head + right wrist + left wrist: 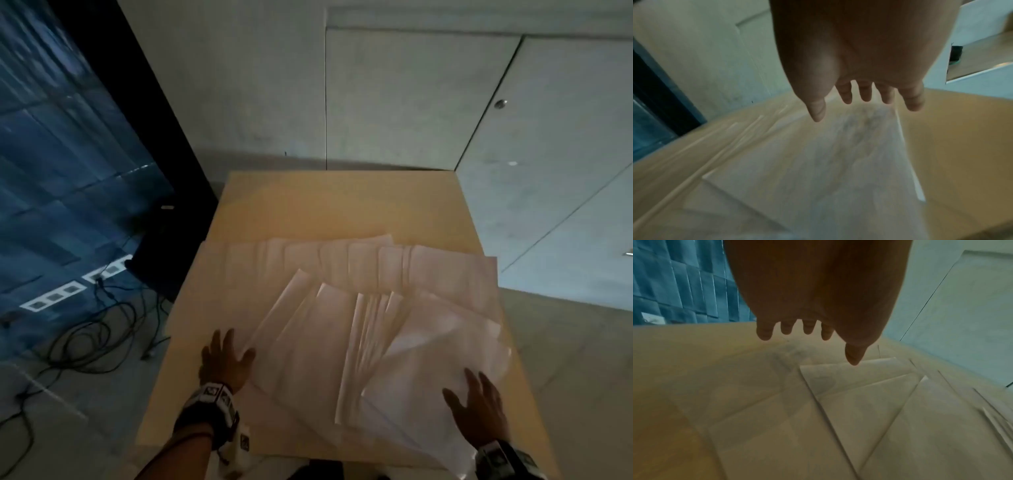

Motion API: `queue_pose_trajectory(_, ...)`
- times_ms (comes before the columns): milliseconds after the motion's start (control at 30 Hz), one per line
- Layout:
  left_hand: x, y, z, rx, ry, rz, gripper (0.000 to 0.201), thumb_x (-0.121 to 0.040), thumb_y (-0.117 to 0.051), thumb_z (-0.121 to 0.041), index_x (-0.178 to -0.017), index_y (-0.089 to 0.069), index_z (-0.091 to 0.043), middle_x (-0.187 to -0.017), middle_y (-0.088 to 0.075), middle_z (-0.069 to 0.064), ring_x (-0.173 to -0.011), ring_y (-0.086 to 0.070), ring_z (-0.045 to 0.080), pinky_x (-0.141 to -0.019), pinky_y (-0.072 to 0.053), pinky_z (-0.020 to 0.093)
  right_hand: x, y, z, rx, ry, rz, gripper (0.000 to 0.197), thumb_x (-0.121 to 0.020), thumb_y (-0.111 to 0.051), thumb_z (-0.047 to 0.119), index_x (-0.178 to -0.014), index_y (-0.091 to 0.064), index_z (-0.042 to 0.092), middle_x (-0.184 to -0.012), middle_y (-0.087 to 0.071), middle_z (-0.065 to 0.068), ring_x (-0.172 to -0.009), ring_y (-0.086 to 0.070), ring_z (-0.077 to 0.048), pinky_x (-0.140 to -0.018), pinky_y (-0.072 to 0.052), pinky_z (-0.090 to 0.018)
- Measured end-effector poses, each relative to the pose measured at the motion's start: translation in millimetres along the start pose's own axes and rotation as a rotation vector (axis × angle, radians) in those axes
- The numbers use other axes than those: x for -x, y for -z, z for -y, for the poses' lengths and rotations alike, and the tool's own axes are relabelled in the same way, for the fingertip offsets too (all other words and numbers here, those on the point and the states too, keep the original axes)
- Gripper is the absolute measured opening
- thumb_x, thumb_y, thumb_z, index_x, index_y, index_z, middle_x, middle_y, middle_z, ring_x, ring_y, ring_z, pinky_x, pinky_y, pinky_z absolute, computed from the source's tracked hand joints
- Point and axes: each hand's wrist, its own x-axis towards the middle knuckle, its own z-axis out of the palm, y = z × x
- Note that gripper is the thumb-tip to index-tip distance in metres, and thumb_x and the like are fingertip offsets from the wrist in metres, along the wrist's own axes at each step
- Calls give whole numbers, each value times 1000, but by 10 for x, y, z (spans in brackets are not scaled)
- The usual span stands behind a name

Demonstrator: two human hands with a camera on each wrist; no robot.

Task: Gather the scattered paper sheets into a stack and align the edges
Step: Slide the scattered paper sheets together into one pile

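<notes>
1. Neither hand grips anything: the left hand (224,359) and the right hand (479,407) both hover with fingers spread and straight.
2. Between and beyond them, the thin white paper sheets (342,342) lie fanned on the tan wooden table (325,205).
3. Nearer the right hand, sheets overlap thickest; their spread runs left to right, so an inward sweep looks likely.

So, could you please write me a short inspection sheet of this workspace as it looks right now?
Surface: tan table, far half bare.
Job's things: paper sheets fanned out, overlapping, not stacked; some overhang the table's edges.
Clutter: nothing seen.
Hands: left hand open, fingers spread, at the sheets' left edge; right hand open over the near right sheets.
Cables: black cables looped on the floor, left.
Surroundings: pale wall panels, floor sockets.
</notes>
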Motion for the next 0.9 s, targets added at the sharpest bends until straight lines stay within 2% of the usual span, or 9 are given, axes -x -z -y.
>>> queue_pose_trajectory(100, -57, -89, -149, -44, 83, 118, 85, -88, -39, -68, -154, -2, -29, -163, 9, 2, -148, 0, 36, -117, -17, 53, -1, -181, 84, 102, 5, 90, 80, -89, -48, 58, -152, -10, 27, -163, -4, -2, -148, -7, -31, -113, -28, -49)
queue_pose_trajectory(267, 141, -380, -447, -105, 51, 153, 82, -91, -30, -66, -154, 5, -26, -162, 15, 4, -148, 5, 38, -118, -14, 54, 104, -374, 220, 181, 48, 112, 85, -89, -41, 62, -152, 5, 29, -163, 10, 1, -150, 1, -29, -115, -25, -47)
queue_pose_trajectory(433, 407, -609, -763, -134, 31, 181, 77, -95, -31, -58, -154, 6, -25, -162, 17, 4, -148, 7, 37, -118, -14, 53, 156, -423, 385, 237, 159, 149, 83, -90, -41, 61, -152, 4, 29, -162, 12, 2, -150, 3, -27, -117, -23, -45)
queue_pose_trajectory(500, 474, -638, -837, -97, 23, 194, 80, -93, -35, -58, -154, 5, -26, -162, 15, 2, -148, 6, 36, -119, -14, 51, 166, -383, 431, 245, 209, 156, 81, -90, -44, 58, -152, -3, 27, -163, 9, 0, -150, -1, -26, -117, -27, -42)
queue_pose_trajectory(567, 474, -584, -855, -37, 29, 140, 81, -92, -40, -58, -154, 2, -27, -163, 10, 0, -149, 2, 34, -118, -16, 49, 136, -321, 457, 213, 206, 114, 80, -89, -47, 55, -152, -8, 24, -163, 5, -3, -150, -6, -26, -115, -30, -43)
queue_pose_trajectory(633, 418, -518, -829, -38, 50, 77, 82, -92, -41, -58, -154, 2, -26, -163, 8, 0, -149, 1, 34, -118, -17, 49, 90, -244, 454, 180, 129, 112, 83, -90, -46, 55, -153, -2, 22, -163, 9, -6, -150, -1, -29, -118, -22, -46)
queue_pose_trajectory(733, 353, -523, -784, -55, 82, 111, 84, -92, -40, -58, -154, 5, -23, -163, 12, 3, -149, 4, 34, -119, -14, 51, 58, -244, 431, 225, 71, 190, 87, -91, -37, 60, -152, 12, 20, -161, 19, -8, -149, 8, -30, -121, -10, -48)
queue_pose_trajectory(900, 511, -750, -950, -97, 70, 171, 81, -96, -33, -54, -153, 13, -19, -160, 21, 6, -148, 13, 37, -119, -6, 52, 73, -356, 478, 317, 97, 175, 87, -91, -26, 64, -151, 14, 15, -159, 20, -15, -148, 12, -36, -121, -5, -50)
